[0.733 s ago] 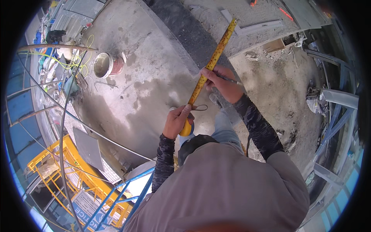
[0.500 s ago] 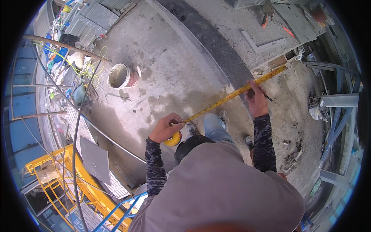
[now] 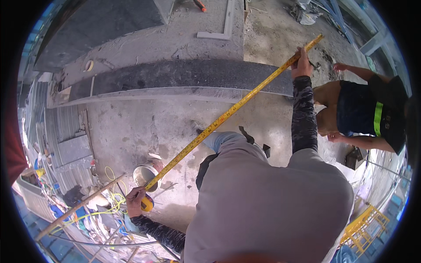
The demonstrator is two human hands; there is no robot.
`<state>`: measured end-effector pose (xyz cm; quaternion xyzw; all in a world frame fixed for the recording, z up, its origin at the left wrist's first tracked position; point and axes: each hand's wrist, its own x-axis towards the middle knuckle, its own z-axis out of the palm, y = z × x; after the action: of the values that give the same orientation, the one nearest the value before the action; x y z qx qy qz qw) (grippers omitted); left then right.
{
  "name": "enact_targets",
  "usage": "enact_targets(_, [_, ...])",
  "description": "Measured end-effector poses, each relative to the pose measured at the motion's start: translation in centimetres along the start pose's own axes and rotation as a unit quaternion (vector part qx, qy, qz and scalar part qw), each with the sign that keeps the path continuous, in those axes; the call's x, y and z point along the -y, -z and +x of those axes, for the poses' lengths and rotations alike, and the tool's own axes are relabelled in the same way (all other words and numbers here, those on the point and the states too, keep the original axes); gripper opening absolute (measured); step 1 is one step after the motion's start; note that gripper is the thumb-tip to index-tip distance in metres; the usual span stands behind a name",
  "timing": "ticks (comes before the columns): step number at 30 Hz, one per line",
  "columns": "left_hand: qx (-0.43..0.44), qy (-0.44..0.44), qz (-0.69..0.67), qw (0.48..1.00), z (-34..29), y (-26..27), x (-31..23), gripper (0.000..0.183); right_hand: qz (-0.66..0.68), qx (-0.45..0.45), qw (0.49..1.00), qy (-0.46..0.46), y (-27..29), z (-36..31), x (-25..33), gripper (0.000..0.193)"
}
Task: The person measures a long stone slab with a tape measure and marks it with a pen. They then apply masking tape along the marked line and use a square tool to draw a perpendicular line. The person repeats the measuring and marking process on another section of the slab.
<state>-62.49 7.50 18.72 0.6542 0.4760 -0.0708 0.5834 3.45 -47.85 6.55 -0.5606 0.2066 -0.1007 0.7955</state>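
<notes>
Dusty grey concrete floor [image 3: 118,127] lies beneath; your left hand [image 3: 135,201] clamps a yellow tape measure [image 3: 148,203], your right hand [image 3: 301,66] its long blade [image 3: 221,119].

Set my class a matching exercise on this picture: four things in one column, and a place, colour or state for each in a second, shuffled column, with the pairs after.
Column one
1. Tape blade
2. Left hand
3. Right hand
4. L-shaped piece

Column two
A. Gripping near the blade's free end
B. White, lying beyond the dark slab
C. Stretched out between the two hands
D. At the yellow case

Right pairs: 1-C, 2-D, 3-A, 4-B
</notes>
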Motion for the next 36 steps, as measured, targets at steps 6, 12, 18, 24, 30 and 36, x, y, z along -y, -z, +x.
enact_targets(6, [0.036, 0.022, 0.104, 0.994, 12.4, 15.1, -4.9, 0.025, -0.048, -0.083, 0.994, -0.045, -8.7, -14.0, -4.5, 0.036])
enact_targets(12, [0.048, -0.06, 0.251, 0.965, 26.3, 23.8, -12.0, 0.026, -0.092, -0.112, 0.988, -0.055, -13.9, -22.4, -8.6, 0.039])
enact_targets(18, [0.114, -0.163, 0.292, 0.935, 43.0, 26.6, -20.9, 0.024, -0.065, -0.173, 0.98, -0.072, -21.9, -28.3, -13.6, 0.049])
enact_targets(24, [0.219, -0.315, 0.288, 0.878, 60.3, 27.4, -29.1, 0.028, -0.063, -0.238, 0.963, -0.105, -33.5, -36.1, -19.2, 0.054])
enact_targets(30, [0.296, -0.352, 0.328, 0.825, 68.8, 26.1, -35.2, 0.032, -0.164, -0.072, 0.976, -0.127, -46.7, -46.6, -23.8, 0.063])
enact_targets(36, [0.319, -0.412, 0.336, 0.785, 70.7, 24.2, -37.2, 0.027, -0.492, 0.066, 0.839, 0.223, -59.7, -49.9, -27.0, 0.028])
